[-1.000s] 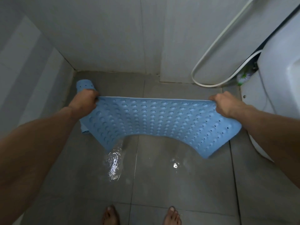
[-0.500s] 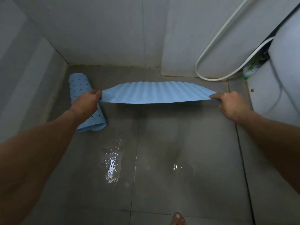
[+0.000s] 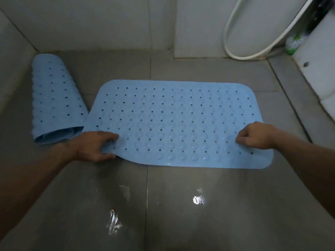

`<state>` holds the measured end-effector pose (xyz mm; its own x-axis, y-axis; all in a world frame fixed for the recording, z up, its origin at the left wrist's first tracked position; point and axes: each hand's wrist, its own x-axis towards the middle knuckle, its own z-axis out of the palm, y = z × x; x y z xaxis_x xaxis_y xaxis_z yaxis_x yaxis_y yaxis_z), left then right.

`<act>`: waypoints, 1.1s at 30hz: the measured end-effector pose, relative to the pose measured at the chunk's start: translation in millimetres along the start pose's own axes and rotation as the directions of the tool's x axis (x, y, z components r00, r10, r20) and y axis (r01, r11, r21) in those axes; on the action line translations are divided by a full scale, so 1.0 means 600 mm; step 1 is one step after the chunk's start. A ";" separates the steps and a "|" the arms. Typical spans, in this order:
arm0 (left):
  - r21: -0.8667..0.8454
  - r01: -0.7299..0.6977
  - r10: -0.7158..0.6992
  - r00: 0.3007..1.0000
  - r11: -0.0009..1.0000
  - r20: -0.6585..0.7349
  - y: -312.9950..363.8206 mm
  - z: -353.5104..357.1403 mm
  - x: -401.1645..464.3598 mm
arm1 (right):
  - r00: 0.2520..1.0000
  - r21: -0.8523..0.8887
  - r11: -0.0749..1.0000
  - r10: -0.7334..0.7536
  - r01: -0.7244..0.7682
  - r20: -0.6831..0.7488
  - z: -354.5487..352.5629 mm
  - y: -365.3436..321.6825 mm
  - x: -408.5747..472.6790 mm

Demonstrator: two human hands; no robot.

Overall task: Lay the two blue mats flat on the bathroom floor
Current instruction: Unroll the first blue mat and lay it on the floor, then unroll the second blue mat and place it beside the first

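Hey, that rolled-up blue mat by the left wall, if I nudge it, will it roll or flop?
The rolled mat lies on its side as a loose, open-ended tube, so it may roll sideways. It looks soft and floppy like the flat mat, so it would probably sag when lifted. The wet floor may let it slide.

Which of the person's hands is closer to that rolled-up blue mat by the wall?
Left. The left hand grips the near left corner of the flat mat, right beside the rolled mat. The right hand is at the flat mat's far side.
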<state>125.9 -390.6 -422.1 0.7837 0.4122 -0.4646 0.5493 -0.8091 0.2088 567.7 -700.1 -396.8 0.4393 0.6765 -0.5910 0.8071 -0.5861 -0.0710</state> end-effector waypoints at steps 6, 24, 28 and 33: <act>-0.149 0.102 -0.138 0.956 0.984 -0.258 0.007 -0.007 0.092 | 0.963 0.249 0.939 0.262 -0.237 -0.070 0.076 -0.033 0.062; -0.197 0.168 -0.239 0.873 0.966 -0.426 0.084 0.119 0.183 | 0.860 0.218 0.928 0.363 -0.301 -0.358 0.142 -0.015 0.128; -0.401 0.035 -0.229 0.865 0.916 -0.447 0.045 0.074 0.143 | 0.862 0.166 0.924 0.380 -0.343 -0.336 0.138 -0.013 0.126; 0.023 0.281 -0.259 0.910 0.960 -0.323 -0.106 -0.024 0.039 | 0.781 0.144 0.985 0.166 -0.099 -0.602 0.078 -0.154 0.130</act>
<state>113.7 -323.4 -433.6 0.6651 0.7198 -0.1987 0.7404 -0.6702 0.0505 508.7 -614.2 -473.8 0.7149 0.6991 0.0108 0.6945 -0.7082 -0.1272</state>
